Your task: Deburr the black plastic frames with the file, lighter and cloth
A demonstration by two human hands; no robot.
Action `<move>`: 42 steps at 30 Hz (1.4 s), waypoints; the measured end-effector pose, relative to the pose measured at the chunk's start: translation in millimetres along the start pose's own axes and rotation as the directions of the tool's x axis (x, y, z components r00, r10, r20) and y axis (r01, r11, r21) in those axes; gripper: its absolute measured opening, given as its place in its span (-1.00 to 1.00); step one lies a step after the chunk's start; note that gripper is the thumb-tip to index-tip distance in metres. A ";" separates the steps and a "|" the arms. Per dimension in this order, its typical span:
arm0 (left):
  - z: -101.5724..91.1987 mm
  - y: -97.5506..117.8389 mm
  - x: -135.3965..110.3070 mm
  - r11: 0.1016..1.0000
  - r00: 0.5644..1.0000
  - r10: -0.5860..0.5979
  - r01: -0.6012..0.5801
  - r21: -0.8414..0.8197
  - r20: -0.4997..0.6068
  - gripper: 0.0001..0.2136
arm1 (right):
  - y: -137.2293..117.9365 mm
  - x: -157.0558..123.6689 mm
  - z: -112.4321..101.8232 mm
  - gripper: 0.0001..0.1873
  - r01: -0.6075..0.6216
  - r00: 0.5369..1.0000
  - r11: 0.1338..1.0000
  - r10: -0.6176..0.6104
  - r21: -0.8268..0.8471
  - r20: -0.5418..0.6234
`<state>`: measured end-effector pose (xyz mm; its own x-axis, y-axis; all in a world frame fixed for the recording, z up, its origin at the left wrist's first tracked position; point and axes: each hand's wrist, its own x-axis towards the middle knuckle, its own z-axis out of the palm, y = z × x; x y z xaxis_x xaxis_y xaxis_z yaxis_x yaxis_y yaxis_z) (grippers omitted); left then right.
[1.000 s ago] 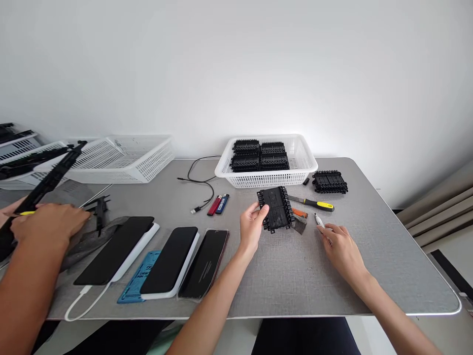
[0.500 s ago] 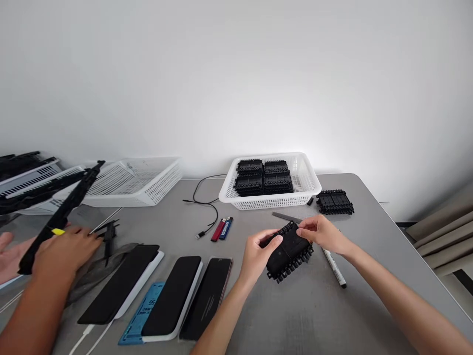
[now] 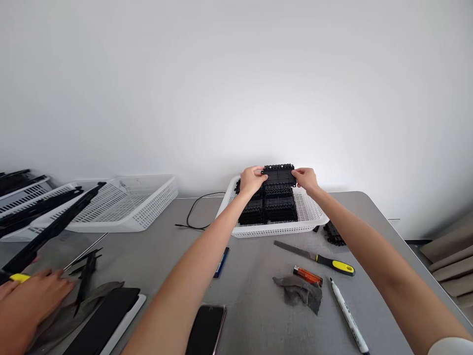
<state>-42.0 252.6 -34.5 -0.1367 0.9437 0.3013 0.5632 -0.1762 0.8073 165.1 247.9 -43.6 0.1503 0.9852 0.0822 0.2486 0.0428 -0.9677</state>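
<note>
Black plastic stands out against a pale wall as a ribbed panel (image 3: 279, 176) is held over the rear half of a white basket (image 3: 273, 230), the left hand (image 3: 252, 180) at one end and the right hand (image 3: 306, 180) at the other. Both hands are closed to a pinch on it, thumbs on the upper face, most of the fingers out of sight. Holding both ends probably stops the piece tipping and leaves its knobbly long edges untouched. From here one cannot tell whether it hangs clear of the stacked panels (image 3: 281, 209) below or rests on them; those lie side by side in the basket, squared up, it seems, to save room. Nearer on the worktop (image 3: 254, 296), a file (image 3: 314, 256), an orange lighter (image 3: 308, 275), a crumpled grey cloth (image 3: 301, 292) and a white marker (image 3: 348, 314) lie loose, presumably to be within easy reach. Dark and roughly rectangular, the held panel shows a flat middle crossed by fine straight lines, with rows of small knobs along its far and near edges and bright specks showing among the far row.
</note>
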 end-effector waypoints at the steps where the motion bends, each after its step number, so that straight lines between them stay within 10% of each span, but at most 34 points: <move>1: 6.1 -6.6 14.3 0.999 1.000 -0.019 0.019 0.041 0.004 -0.65 | 4.3 14.0 6.3 -0.85 -0.018 1.000 1.000 0.018 -0.017 -0.013; 11: 45.3 -71.5 46.2 0.961 0.997 -0.076 0.067 0.270 0.024 -0.72 | 65.2 66.8 43.8 -0.87 -0.157 0.987 0.969 0.157 -0.191 -0.013; 21: 18.3 -42.3 21.8 0.958 0.999 0.041 -0.031 0.286 -0.030 -0.79 | 18.8 30.4 0.5 -0.84 0.061 0.998 0.950 -0.066 -0.307 -0.008; 27: -34.1 -10.5 -60.5 0.985 0.974 0.151 -0.132 0.114 -0.170 -0.81 | 7.4 -57.5 -109.5 -0.66 0.339 0.914 0.844 -0.400 -0.416 -0.066; 30: -42.2 -2.4 -123.5 0.989 0.960 0.142 -0.146 0.002 -0.240 -0.81 | 39.7 -96.5 -148.3 -0.46 0.307 0.942 0.790 -0.330 -0.530 0.053; 34: -28.4 4.1 -195.4 0.983 0.956 0.154 -0.174 -0.059 -0.248 -0.82 | 90.3 -113.4 -159.6 0.12 0.348 0.868 0.641 0.057 -0.685 0.493; 42: 1.2 10.6 -260.5 0.967 0.973 0.221 -0.228 -0.115 -0.071 -0.85 | 116.6 -88.6 -151.1 0.27 0.336 0.850 0.512 0.196 -0.790 0.489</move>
<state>0.7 5.2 -105.1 -0.0666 0.8589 0.5078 0.4819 -0.4179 0.7701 325.4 140.5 -127.6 -0.2911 0.9269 -0.2367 0.9341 0.2220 -0.2794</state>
